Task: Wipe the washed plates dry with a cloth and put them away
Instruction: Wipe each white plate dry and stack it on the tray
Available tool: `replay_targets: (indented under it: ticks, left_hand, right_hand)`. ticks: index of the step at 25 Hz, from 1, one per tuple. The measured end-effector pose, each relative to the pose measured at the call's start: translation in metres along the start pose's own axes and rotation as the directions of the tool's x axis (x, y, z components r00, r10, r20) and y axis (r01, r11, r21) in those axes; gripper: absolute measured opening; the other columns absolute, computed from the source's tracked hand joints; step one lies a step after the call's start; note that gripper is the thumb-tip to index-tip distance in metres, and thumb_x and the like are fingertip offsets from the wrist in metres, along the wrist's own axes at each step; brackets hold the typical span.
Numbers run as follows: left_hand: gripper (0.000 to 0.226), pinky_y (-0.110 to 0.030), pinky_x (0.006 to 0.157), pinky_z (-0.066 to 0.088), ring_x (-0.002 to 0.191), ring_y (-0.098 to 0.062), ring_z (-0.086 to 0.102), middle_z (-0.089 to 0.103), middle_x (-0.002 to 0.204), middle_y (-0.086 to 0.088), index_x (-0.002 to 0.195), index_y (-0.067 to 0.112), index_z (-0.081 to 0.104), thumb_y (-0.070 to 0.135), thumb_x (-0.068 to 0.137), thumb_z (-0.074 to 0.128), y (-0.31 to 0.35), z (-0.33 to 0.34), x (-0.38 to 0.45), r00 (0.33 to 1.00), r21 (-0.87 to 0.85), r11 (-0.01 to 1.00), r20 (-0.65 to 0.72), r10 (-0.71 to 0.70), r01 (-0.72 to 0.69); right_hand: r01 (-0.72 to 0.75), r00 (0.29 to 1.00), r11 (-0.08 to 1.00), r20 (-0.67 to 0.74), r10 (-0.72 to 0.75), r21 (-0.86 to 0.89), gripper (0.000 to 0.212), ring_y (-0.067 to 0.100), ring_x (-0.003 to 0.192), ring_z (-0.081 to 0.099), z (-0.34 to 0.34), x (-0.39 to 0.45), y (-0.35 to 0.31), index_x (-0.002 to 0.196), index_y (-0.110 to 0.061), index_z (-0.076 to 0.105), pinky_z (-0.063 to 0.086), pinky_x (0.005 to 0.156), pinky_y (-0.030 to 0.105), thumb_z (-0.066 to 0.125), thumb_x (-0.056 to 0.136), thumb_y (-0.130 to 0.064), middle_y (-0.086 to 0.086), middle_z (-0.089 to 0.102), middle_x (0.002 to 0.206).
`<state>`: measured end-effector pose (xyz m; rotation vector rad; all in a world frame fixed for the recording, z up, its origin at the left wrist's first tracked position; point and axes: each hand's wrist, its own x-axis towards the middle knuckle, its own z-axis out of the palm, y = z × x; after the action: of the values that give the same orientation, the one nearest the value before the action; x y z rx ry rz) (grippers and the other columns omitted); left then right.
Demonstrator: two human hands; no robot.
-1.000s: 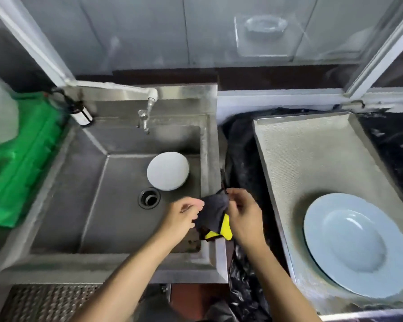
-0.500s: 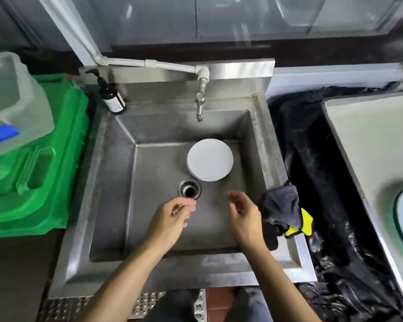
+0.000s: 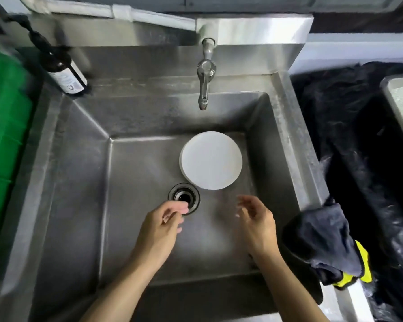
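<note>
Steel sink fills the frame, with the plate lying upside down at its centre, beside the drain. A wet, flat plate on smooth steel could slip when lifted. Draped at lower right, the cloth might slide off the rim. Both the left hand and right hand hover below the plate, fingers loosely curled, holding nothing.

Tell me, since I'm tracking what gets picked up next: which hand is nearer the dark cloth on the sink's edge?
Right. The right hand hovers over the basin just left of the cloth; the left hand is farther off, by the drain.
</note>
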<state>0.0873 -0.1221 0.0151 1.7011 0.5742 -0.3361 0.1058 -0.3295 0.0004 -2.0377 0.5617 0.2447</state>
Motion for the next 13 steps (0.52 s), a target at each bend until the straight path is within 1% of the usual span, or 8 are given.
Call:
replay_targets:
  ticks: [2, 4, 5, 8, 9, 11, 12, 13]
  left_hand:
    - [0.04, -0.036, 0.092, 0.057, 0.102, -0.011, 0.069, 0.075, 0.1, 0.015, 0.099, 0.032, 0.07, -0.002, 0.097, 0.048, -0.016, 0.012, 0.039, 1.0, 0.014, 1.0, -0.015, 0.023, -0.023]
    - [0.038, -0.041, 0.104, 0.05, 0.111, -0.009, 0.064, 0.07, 0.115, 0.012, 0.109, 0.032, 0.066, -0.001, 0.098, 0.05, -0.029, 0.022, 0.073, 0.999, 0.015, 1.0, -0.027, 0.017, -0.016]
    - [0.038, -0.038, 0.106, 0.048, 0.114, -0.006, 0.062, 0.067, 0.122, 0.01, 0.115, 0.032, 0.064, 0.001, 0.098, 0.05, -0.034, 0.026, 0.088, 0.999, 0.024, 1.0, -0.028, 0.019, -0.018]
    - [0.046, -0.009, 0.091, 0.039, 0.12, 0.003, 0.055, 0.062, 0.134, 0.008, 0.135, 0.034, 0.054, 0.01, 0.096, 0.05, -0.045, 0.035, 0.127, 0.999, 0.112, 0.994, -0.037, 0.014, -0.01]
    - [0.05, -0.005, 0.086, 0.034, 0.12, 0.007, 0.052, 0.061, 0.134, 0.008, 0.141, 0.034, 0.05, 0.013, 0.096, 0.051, -0.046, 0.038, 0.137, 0.999, 0.13, 0.991, -0.039, -0.004, 0.009]
    - [0.056, -0.005, 0.083, 0.03, 0.107, 0.024, 0.05, 0.058, 0.128, 0.022, 0.149, 0.034, 0.04, 0.017, 0.097, 0.052, -0.046, 0.044, 0.15, 1.0, 0.109, 0.994, -0.018, -0.025, 0.027]
    - [0.057, -0.006, 0.085, 0.033, 0.099, 0.03, 0.049, 0.054, 0.122, 0.032, 0.149, 0.034, 0.037, 0.015, 0.097, 0.053, -0.044, 0.047, 0.155, 1.0, 0.072, 0.997, 0.003, -0.027, 0.027]
    - [0.058, -0.012, 0.091, 0.039, 0.097, 0.029, 0.051, 0.052, 0.119, 0.036, 0.148, 0.035, 0.037, 0.013, 0.097, 0.053, -0.042, 0.051, 0.159, 0.999, 0.038, 0.999, 0.023, -0.032, 0.032]
  right_hand:
    - [-0.02, 1.0, 1.0, -0.015, 0.02, 0.003, 0.025, 0.014, 0.096, 0.07, 0.016, 0.037, 0.01, 0.117, -0.021, 0.071, 0.055, 0.087, 0.033, 0.06, 0.097, -0.011, -0.009, 0.073, 0.101]
    - [-0.039, 0.998, 0.999, -0.039, 0.04, 0.029, 0.028, 0.014, 0.099, 0.067, 0.031, 0.07, 0.017, 0.127, -0.023, 0.068, 0.055, 0.09, 0.035, 0.06, 0.1, -0.021, -0.007, 0.071, 0.105]
    - [-0.044, 0.997, 0.998, -0.058, 0.047, 0.043, 0.03, 0.014, 0.101, 0.066, 0.037, 0.085, 0.021, 0.131, -0.024, 0.065, 0.054, 0.09, 0.035, 0.06, 0.101, -0.025, -0.005, 0.07, 0.108]
    - [-0.072, 0.987, 0.994, -0.136, 0.082, 0.077, 0.036, 0.013, 0.102, 0.061, 0.054, 0.125, 0.034, 0.138, -0.021, 0.061, 0.048, 0.085, 0.029, 0.06, 0.101, -0.022, 0.002, 0.066, 0.119]
    - [-0.091, 0.983, 0.991, -0.15, 0.105, 0.094, 0.037, 0.013, 0.103, 0.06, 0.058, 0.135, 0.037, 0.139, -0.019, 0.061, 0.046, 0.086, 0.028, 0.06, 0.102, -0.02, 0.004, 0.064, 0.122]
    - [-0.116, 0.979, 0.987, -0.153, 0.132, 0.109, 0.037, 0.017, 0.109, 0.06, 0.065, 0.149, 0.041, 0.138, -0.018, 0.061, 0.05, 0.092, 0.034, 0.059, 0.102, -0.017, 0.005, 0.063, 0.125]
    - [-0.12, 0.979, 0.987, -0.156, 0.135, 0.104, 0.036, 0.019, 0.11, 0.061, 0.067, 0.154, 0.043, 0.137, -0.018, 0.062, 0.052, 0.094, 0.037, 0.059, 0.101, -0.017, 0.004, 0.064, 0.123]
    - [-0.121, 0.977, 0.988, -0.161, 0.136, 0.1, 0.035, 0.019, 0.107, 0.062, 0.068, 0.158, 0.043, 0.135, -0.017, 0.063, 0.053, 0.091, 0.036, 0.061, 0.099, -0.016, 0.003, 0.066, 0.118]
